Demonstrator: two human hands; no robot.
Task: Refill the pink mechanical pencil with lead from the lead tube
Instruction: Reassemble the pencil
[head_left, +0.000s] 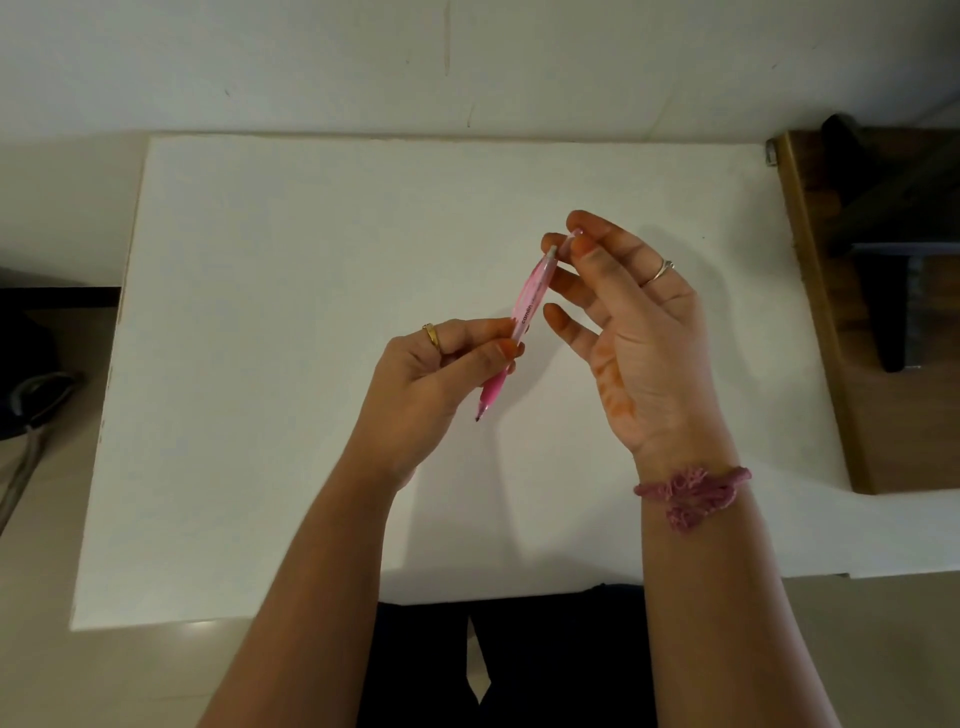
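The pink mechanical pencil (529, 306) is held above the white table (291, 364), tip pointing down toward me and its top end up and to the right. My left hand (441, 379) grips its lower barrel near the pink grip. My right hand (628, 322) pinches a small pale cap-like piece (571, 238) between thumb and forefinger right at the pencil's top end; the other fingers are spread loosely. Whether that piece is still attached to the pencil is unclear. No lead tube shows in the view.
A brown wooden surface (831, 312) with dark objects borders the table on the right. A dark chair and a metal tube (26, 441) stand at the left. A pale wall (467, 62) rises behind the table. My dark-clothed lap lies under the near edge.
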